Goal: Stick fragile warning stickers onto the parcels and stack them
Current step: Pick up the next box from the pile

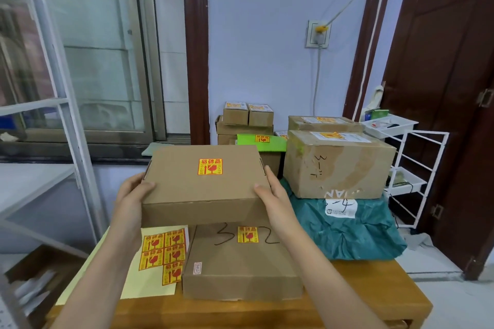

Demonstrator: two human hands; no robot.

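Observation:
A flat brown cardboard parcel [203,184] with a yellow-and-red fragile sticker [210,166] on its top is held up in the air. My left hand [132,195] grips its left end and my right hand [272,192] grips its right end. Below it on the wooden table [240,312] lies a second flat parcel [240,267], marked "3 2" and bearing its own sticker [247,234]. To the left of that parcel lies a pale yellow backing sheet [149,275] carrying several fragile stickers [163,251].
A large brown box [336,165] sits on a teal bagged parcel [347,230] at the right. Behind stand stacked small boxes [247,120] and a green parcel [263,141], all stickered. A white wire rack [409,168] stands by a dark door; a metal shelf frame [72,120] is at the left.

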